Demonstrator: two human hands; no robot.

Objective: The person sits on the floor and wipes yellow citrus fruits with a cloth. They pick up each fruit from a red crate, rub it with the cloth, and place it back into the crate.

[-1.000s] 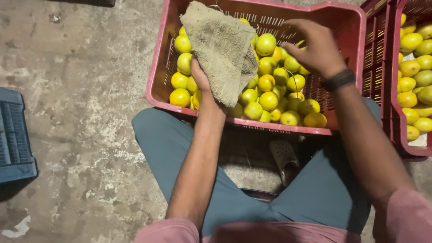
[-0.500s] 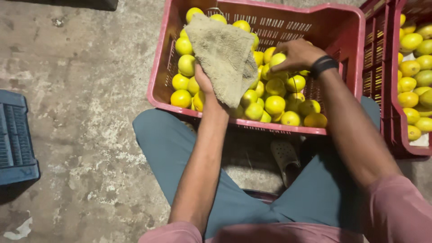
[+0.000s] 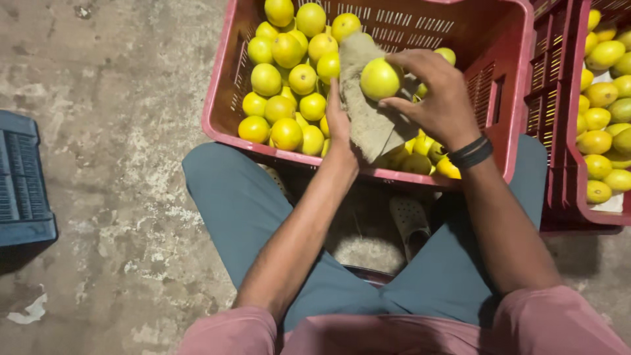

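- Above the red crate (image 3: 519, 98), the right hand (image 3: 437, 98) was clamped on one yellow-green mango (image 3: 380, 79), thumb under its near side and fingers wrapped over the far side and top.
- Just left of that grip, the left hand (image 3: 338, 128) held the burlap cloth (image 3: 371, 121) up behind and beneath the fruit, its fingers closed on the fabric and the palm standing open against it; the mango pressed against the cloth.
- Below and left of the grip, the rest of the mangoes (image 3: 289, 85) lay heaped in the crate, near the held one but not touching it.
- Right of the grip, past the crate wall, a second crate (image 3: 559, 131) held more mangoes on a pale liner.
- Well left of both hands, a dark blue crate (image 3: 26, 177) sat on the concrete floor (image 3: 118, 105).
- Judged by its look, the mango was firm, smooth-skinned and fairly heavy for its size, likely to bruise under a hard pinch and to slip from bare fingertips; a broad hold around its widest middle, as here, seemed soundest.
- The cloth looked coarse, limp and light, apt to sag unless gathered in the fist, and rough enough to grip the skin.
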